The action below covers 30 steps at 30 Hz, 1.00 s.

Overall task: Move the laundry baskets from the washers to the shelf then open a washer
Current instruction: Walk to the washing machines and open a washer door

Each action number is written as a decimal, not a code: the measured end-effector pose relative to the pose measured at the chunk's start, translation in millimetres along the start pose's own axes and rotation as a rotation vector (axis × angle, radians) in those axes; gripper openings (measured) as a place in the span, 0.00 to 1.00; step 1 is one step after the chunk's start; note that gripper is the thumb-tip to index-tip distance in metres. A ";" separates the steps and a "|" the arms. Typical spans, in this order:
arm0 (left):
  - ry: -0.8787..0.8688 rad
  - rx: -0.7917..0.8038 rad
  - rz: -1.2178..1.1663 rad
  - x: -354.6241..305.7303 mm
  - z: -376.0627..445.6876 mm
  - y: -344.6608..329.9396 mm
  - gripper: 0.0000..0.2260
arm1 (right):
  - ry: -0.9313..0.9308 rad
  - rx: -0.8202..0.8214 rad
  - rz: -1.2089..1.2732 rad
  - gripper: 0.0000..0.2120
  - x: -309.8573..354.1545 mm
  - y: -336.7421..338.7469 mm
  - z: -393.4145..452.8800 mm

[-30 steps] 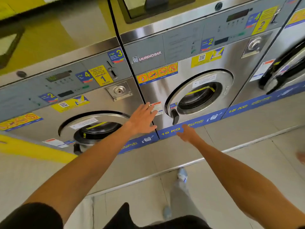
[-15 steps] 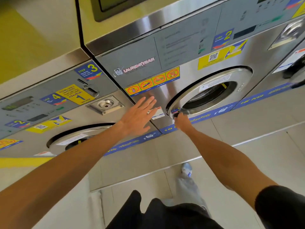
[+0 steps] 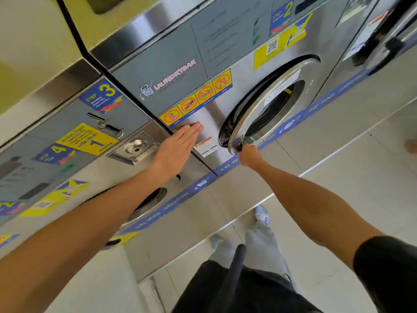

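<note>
Round steel washer door [image 3: 266, 109] at centre-right now swings ajar, right hand [image 3: 249, 155] gripping its handle, flat left hand [image 3: 178, 147] bracing.

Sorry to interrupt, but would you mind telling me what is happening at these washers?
A person is opening a washer. The right hand grips the handle at the left edge of the round door, which stands slightly ajar, with a dark gap along its left rim. The left hand lies flat and open on the steel front panel beside it. No laundry baskets are in view.
</note>
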<state>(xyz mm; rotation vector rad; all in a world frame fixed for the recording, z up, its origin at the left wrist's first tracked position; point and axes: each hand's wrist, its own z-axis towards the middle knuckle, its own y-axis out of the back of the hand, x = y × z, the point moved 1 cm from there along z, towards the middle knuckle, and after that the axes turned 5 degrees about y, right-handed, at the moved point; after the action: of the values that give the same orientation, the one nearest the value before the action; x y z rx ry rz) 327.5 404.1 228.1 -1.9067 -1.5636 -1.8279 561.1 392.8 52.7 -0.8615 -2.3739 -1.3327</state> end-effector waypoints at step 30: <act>0.401 0.276 -0.465 -23.3 10.1 67.5 0.38 | -0.089 -0.049 -0.258 0.30 -227.1 62.9 -137.4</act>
<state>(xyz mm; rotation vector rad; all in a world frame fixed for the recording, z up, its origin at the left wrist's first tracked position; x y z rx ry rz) 385.4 364.6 245.0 -1.0385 -2.0770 -1.8610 772.0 219.9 52.4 -0.6565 -2.6027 -1.4802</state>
